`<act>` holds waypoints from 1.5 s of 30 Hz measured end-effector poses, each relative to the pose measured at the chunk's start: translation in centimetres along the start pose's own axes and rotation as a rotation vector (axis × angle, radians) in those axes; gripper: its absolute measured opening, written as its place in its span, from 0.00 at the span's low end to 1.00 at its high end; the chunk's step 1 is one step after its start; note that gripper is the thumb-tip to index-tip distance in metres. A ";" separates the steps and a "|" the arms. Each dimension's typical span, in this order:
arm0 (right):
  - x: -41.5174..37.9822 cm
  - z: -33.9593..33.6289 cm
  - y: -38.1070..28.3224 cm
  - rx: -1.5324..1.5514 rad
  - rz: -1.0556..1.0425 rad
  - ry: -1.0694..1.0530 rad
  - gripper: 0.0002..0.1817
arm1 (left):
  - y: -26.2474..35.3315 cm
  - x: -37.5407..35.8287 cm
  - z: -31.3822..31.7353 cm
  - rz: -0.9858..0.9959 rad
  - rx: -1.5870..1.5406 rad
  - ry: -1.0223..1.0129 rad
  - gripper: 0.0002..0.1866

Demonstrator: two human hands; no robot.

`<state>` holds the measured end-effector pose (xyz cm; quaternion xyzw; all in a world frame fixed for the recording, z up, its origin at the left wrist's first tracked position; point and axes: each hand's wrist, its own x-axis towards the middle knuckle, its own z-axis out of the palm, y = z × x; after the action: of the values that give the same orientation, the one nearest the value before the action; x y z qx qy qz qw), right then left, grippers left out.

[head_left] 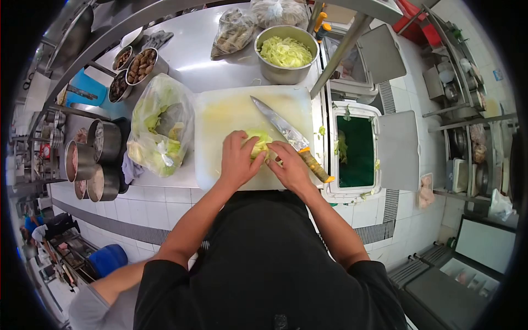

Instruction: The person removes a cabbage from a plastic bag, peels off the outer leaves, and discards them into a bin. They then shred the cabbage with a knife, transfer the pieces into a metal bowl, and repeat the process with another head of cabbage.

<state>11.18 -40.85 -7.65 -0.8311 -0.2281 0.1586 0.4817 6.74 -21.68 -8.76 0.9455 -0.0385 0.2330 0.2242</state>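
Note:
A pale green piece of lettuce or cabbage (257, 142) lies near the front of the white cutting board (214, 118). My left hand (239, 157) grips it from the left, fingers curled over its side. On the right, my right hand (289, 165) holds the same piece between its fingers. A large knife (280, 122) rests on the board just beyond my right hand, its wrapped handle pointing toward the front right. Behind the board stands a steel pot (286, 71) of shredded green leaves. A clear plastic bag (159, 124) of leafy greens sits left of the board.
An open white bin (355, 187) with a dark green inside stands right of the counter. Steel pots (103, 184) are at the left, bowls (144, 69) at the back left. A slanted metal post (344, 55) rises behind the board. A person's arm (124, 280) shows at lower left.

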 end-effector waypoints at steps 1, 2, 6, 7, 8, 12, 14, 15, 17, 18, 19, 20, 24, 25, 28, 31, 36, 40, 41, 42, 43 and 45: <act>0.2 -0.1 0.4 -0.002 -0.004 -0.005 0.23 | 0.0 0.3 0.6 -0.004 0.002 0.004 0.24; 0.4 -0.1 1.1 -0.029 -0.004 -0.011 0.23 | 0.0 0.5 1.3 0.031 -0.036 0.020 0.20; 1.2 -0.3 1.7 -0.160 -0.120 0.172 0.22 | -0.2 0.6 2.6 0.050 -0.062 0.050 0.13; 1.4 -0.2 1.2 -0.162 -0.119 0.166 0.22 | -0.2 0.5 2.7 0.044 -0.063 0.051 0.13; 1.8 0.2 0.6 -0.162 -0.153 0.188 0.22 | -0.2 0.5 2.9 0.026 -0.053 0.010 0.12; 3.6 2.7 -1.3 -0.187 -0.384 0.174 0.23 | -0.7 -0.2 3.6 0.023 -0.031 0.021 0.11; 4.2 4.1 -0.9 -0.177 -0.424 0.141 0.23 | -0.9 -0.6 3.7 -0.025 -0.106 -0.006 0.11; 4.5 4.8 -0.3 -0.168 -0.451 0.116 0.23 | -1.0 -0.8 3.7 -0.067 -0.188 -0.042 0.12; 5.6 5.4 1.2 -0.157 -0.457 0.112 0.24 | -1.4 -0.3 4.6 -0.088 -0.059 -0.070 0.12; 6.5 5.4 1.5 -0.154 -0.421 0.111 0.23 | -1.7 0.2 4.9 -0.104 0.012 -0.186 0.11; 7.2 5.3 1.8 -0.152 -0.383 0.112 0.23 | -2.0 0.8 5.2 -0.119 0.081 -0.302 0.10; 7.8 5.2 2.1 -0.151 -0.386 0.113 0.23 | -2.3 1.4 5.5 -0.118 0.083 -0.300 0.10; 8.8 3.0 2.1 -0.146 -0.254 0.209 0.22 | -2.3 3.9 6.0 -0.255 0.075 -0.428 0.11; 8.4 2.0 2.0 -0.158 -0.240 0.299 0.21 | -1.8 4.3 5.6 -0.343 0.065 -0.466 0.14; 6.4 -2.0 2.8 -0.104 -0.020 0.395 0.19 | -1.2 5.0 5.5 -0.330 0.142 -0.506 0.20; 2.2 -5.0 4.0 -0.295 0.195 0.323 0.20 | -1.3 5.5 5.4 -0.360 0.116 -0.661 0.13; -2.4 -5.5 4.5 -0.442 0.323 0.073 0.29 | -0.6 4.1 5.3 -0.137 0.177 -0.057 0.10; -2.4 -5.4 5.0 -0.468 0.272 0.029 0.30 | -0.9 2.9 5.4 -0.109 0.191 -0.039 0.10; -2.7 -5.7 4.6 -0.472 0.268 0.030 0.30 | -1.1 2.6 5.7 -0.132 0.150 -0.133 0.11; -2.8 -6.2 3.8 -0.460 0.266 -0.005 0.29 | -1.3 2.3 5.8 -0.134 0.149 -0.125 0.11; -2.9 -6.5 3.4 -0.448 0.261 -0.041 0.28 | -1.7 2.0 5.8 -0.125 0.074 -0.112 0.08; -3.9 -6.8 3.8 -0.401 0.254 -0.072 0.27 | -2.1 1.0 5.0 -0.114 -0.003 -0.101 0.06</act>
<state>12.08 -49.52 -7.46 -0.9260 -0.1658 0.1988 0.2747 10.14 -21.97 -13.08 0.9564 0.0036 0.1717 0.2362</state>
